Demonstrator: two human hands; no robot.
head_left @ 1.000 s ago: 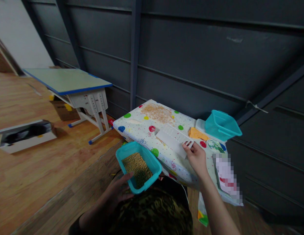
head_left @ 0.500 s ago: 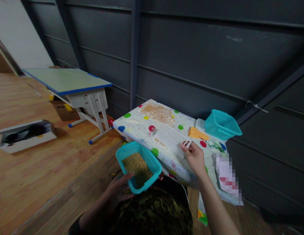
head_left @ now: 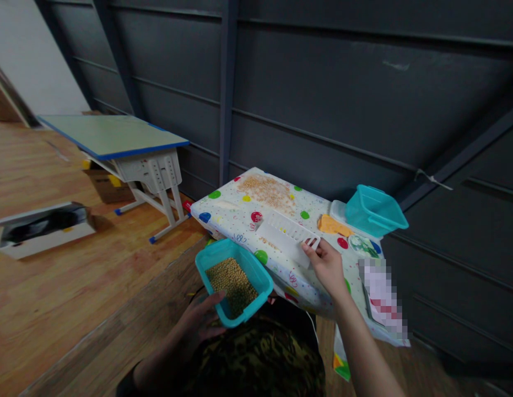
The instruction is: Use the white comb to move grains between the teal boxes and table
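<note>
My left hand grips the near left side of a turquoise plastic tub, thumb over the rim. The tub is held tilted just off the table's front edge, with yellow beans inside. My right hand is closed on the right end of a white slotted plastic tray, which stands on its side on the table. Several beans lie by the tray's left end. A wide patch of beans is spread over the far part of the cloth-covered table.
On the table's right are a second turquoise tub, an orange cloth and a round green-and-white item. A blurred-out sheet lies at the right edge. A dark panelled wall rises behind. A school desk stands left.
My right hand has shifted the white tray slightly to the left, nearer the table's front edge. The tub in my left hand has stayed in place.
</note>
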